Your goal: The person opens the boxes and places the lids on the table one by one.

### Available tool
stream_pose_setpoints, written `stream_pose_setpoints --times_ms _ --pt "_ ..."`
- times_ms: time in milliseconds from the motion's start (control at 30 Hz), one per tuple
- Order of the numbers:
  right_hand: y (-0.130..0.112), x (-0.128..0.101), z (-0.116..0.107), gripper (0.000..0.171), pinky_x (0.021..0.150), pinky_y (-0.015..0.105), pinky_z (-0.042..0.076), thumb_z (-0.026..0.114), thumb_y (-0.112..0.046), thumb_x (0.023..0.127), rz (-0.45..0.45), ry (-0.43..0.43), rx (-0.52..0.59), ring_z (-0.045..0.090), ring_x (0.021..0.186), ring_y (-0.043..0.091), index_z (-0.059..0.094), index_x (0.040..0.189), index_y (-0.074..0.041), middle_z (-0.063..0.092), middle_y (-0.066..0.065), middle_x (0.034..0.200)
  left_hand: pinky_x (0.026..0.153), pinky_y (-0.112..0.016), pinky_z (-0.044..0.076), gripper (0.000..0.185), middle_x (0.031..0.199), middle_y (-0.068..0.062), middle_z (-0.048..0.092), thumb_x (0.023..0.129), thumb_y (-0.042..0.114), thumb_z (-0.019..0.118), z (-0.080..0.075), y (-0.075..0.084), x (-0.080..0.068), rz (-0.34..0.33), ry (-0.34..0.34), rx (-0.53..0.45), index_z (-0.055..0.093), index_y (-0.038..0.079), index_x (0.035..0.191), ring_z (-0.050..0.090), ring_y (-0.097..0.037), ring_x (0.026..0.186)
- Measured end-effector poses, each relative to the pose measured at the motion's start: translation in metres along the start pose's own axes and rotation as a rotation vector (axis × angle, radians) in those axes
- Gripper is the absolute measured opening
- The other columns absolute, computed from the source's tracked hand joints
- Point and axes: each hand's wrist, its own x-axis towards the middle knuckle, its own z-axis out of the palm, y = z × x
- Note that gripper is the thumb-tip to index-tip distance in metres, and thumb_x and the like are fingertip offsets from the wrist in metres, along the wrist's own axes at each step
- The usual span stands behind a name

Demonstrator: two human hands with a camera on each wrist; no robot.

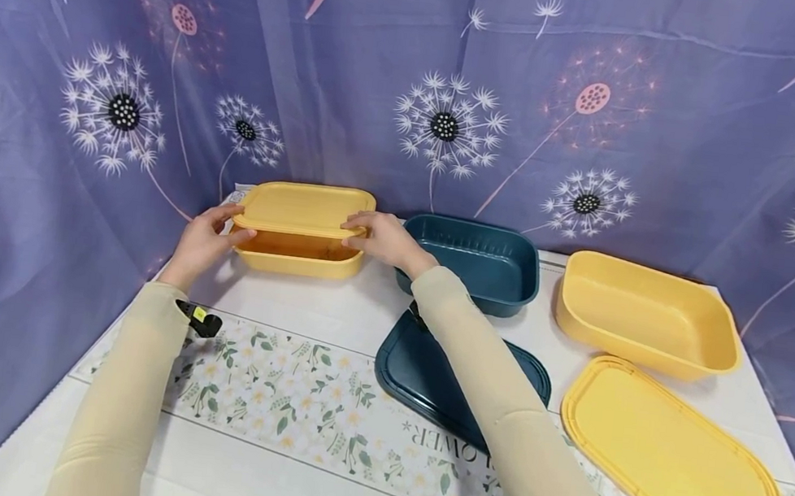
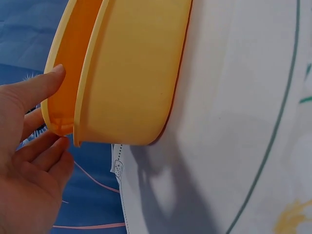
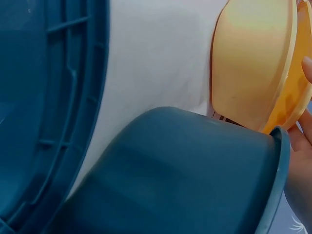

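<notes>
A yellow lid (image 1: 306,208) sits tilted over a yellow container (image 1: 296,259) at the back left of the table, its front edge raised so the inside shows. My left hand (image 1: 226,230) pinches the lid's left end, and my right hand (image 1: 358,231) grips its right end. In the left wrist view the thumb and fingers of the left hand (image 2: 51,109) close on the lid's rim (image 2: 73,63) above the container wall (image 2: 136,73). In the right wrist view a fingertip (image 3: 307,68) lies beside the lid's edge (image 3: 298,97) and the container (image 3: 248,63).
An open dark blue container (image 1: 484,262) stands just right of my right hand, with its blue lid (image 1: 427,374) lying under my forearm. Farther right are another open yellow container (image 1: 647,317) and its lid (image 1: 675,460). A floral curtain (image 1: 417,78) closes the back.
</notes>
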Motion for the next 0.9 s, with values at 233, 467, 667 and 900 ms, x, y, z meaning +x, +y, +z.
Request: stream_pose_setpoints --times_ms 233,467,667,900 --pt "0.001 0.001 -0.002 0.037 0.115 0.033 0.036 0.067 -0.030 0.099 -0.010 0.017 0.032 0.039 0.144 0.018 0.068 0.133 -0.015 0.054 0.003 0.147 0.117 -0.047 0.032 0.064 0.154 -0.021 0.042 0.095 0.026 0.074 -0.003 0.003 -0.002 -0.009 0.019 -0.052 0.049 -0.002 0.147 0.039 -0.038 0.141" --pt "0.000 -0.001 -0.003 0.036 0.117 0.033 0.033 0.069 -0.026 0.098 -0.023 0.060 0.090 0.041 0.143 0.018 0.069 0.132 -0.014 0.058 0.004 0.144 0.119 -0.044 0.029 0.063 0.157 -0.015 0.040 0.094 0.025 0.074 -0.005 0.006 -0.003 -0.022 0.044 -0.114 0.050 0.001 0.147 0.038 -0.034 0.143" --pt "-0.003 -0.003 -0.004 0.038 0.118 0.031 0.032 0.068 -0.029 0.099 -0.046 0.069 0.110 0.039 0.144 0.017 0.067 0.134 -0.014 0.057 0.004 0.144 0.119 -0.044 0.028 0.061 0.156 -0.017 0.041 0.095 0.022 0.073 -0.005 0.003 -0.002 -0.016 0.090 -0.146 0.050 0.000 0.147 0.036 -0.033 0.144" --pt "-0.009 -0.004 -0.005 0.038 0.116 0.032 0.035 0.067 -0.031 0.099 -0.069 0.115 0.109 0.041 0.142 0.016 0.067 0.134 -0.015 0.059 0.003 0.142 0.118 -0.037 0.032 0.059 0.154 -0.017 0.044 0.094 0.021 0.075 -0.007 0.010 -0.006 -0.010 0.169 -0.197 0.053 0.002 0.145 0.039 -0.029 0.143"
